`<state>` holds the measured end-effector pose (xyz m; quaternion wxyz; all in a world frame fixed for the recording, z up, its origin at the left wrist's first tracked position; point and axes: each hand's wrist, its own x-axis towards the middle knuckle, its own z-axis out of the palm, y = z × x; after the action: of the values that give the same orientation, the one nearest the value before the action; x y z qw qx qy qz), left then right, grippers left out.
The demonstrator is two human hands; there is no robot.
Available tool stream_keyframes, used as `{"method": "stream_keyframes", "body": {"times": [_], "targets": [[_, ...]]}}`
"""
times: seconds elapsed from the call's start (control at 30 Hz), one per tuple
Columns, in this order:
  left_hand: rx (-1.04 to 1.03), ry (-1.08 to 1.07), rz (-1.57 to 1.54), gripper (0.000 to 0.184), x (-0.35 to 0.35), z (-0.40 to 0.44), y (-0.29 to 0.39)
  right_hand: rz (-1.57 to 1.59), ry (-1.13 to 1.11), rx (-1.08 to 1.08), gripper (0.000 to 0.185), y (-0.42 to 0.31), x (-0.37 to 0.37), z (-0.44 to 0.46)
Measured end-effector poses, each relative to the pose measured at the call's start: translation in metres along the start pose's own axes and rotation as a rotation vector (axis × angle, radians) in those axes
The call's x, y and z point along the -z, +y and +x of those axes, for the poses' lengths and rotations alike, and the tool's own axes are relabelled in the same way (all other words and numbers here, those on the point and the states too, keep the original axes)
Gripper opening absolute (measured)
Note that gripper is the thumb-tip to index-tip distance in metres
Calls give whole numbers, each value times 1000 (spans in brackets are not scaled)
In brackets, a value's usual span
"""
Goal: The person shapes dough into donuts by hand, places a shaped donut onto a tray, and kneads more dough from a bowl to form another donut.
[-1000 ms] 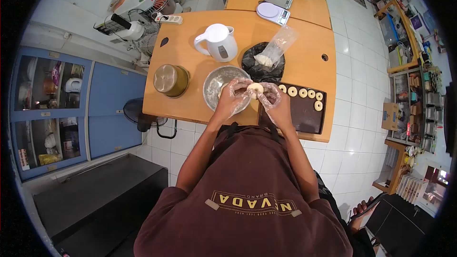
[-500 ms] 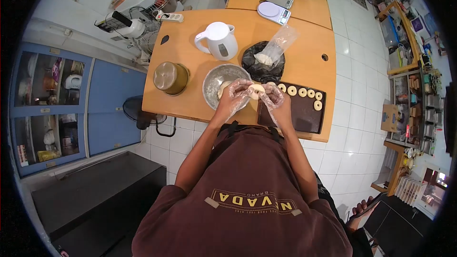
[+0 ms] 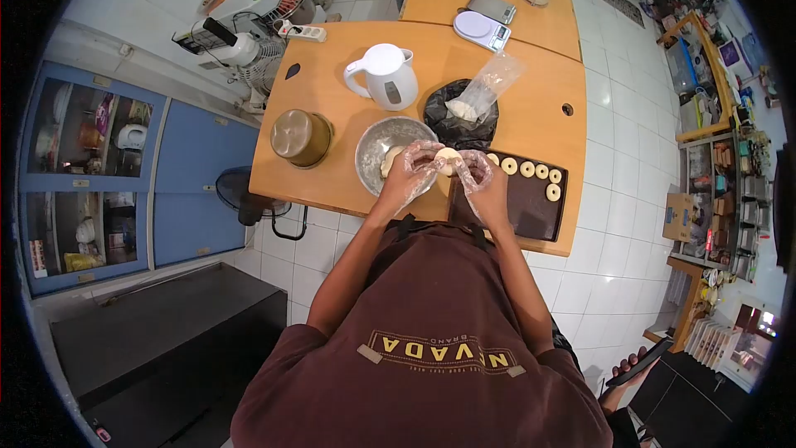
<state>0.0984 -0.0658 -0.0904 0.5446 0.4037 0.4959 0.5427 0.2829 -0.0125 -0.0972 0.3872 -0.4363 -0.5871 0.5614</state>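
Between my two flour-dusted hands is a small pale dough ring (image 3: 448, 157), raised above the table by the bowl. My left hand (image 3: 412, 171) pinches its left side, and my right hand (image 3: 484, 184) has its fingers on the right side. Under my left hand stands a steel mixing bowl (image 3: 371, 140), with a lump of dough (image 3: 390, 159) partly hidden inside. A dark baking tray (image 3: 528, 207) lies below and right of my right hand. Several dough rings (image 3: 527, 169) line its far edge, and one more sits at the right.
Behind the bowl stand a white electric kettle (image 3: 388, 76) and a black plastic bag (image 3: 452, 124) with a clear bag of flour (image 3: 491, 87). A metal pot (image 3: 300, 139) is at left, kitchen scales (image 3: 482, 31) farther back. Another person's hand (image 3: 637, 363) holds a phone at lower right.
The dough ring has turned a little between my fingers, and its hole shows less clearly now. My hands stay in nearly the same place. The view has shifted slightly.
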Motion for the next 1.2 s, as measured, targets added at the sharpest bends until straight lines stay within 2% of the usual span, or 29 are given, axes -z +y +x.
{"method": "stream_keyframes", "body": {"times": [0.2, 0.3, 0.5, 0.6, 0.7, 0.77, 0.8, 0.9, 1.07, 1.13, 1.2], "targets": [[-92, -58, 121, 30, -2, 0, 5, -30, -39, 23, 25, -22, 2, -1], [-54, -78, 42, 30, -1, -1, 8, 12, -34, 2, 24, -20, 2, -3], [75, 15, -148, 34, 3, -1, -2, 154, -18, -86, 24, -15, -2, -1], [87, -25, -133, 38, 0, -3, 6, 118, -55, -59, 24, -14, -2, -2], [2, -66, -102, 38, 0, -4, 5, 131, -41, -54, 23, -10, -3, 0], [69, -20, -88, 38, -3, -5, 9, 115, -2, -46, 20, -15, -3, 0], [102, 3, -82, 38, -5, -5, 12, 95, 10, 15, 21, -18, -3, 1], [184, -60, -589, 38, -1, -4, 3, -5, 28, 192, 23, -29, -2, 0], [140, 47, -578, 38, -11, -4, 16, -342, -63, 513, 31, -37, 7, 1], [95, 59, -487, 40, -10, -4, 16, -1, -43, 321, 36, -40, 0, -3], [59, 69, -320, 44, -9, -2, 16, 205, -39, 146, 37, -39, -2, -4]]}}
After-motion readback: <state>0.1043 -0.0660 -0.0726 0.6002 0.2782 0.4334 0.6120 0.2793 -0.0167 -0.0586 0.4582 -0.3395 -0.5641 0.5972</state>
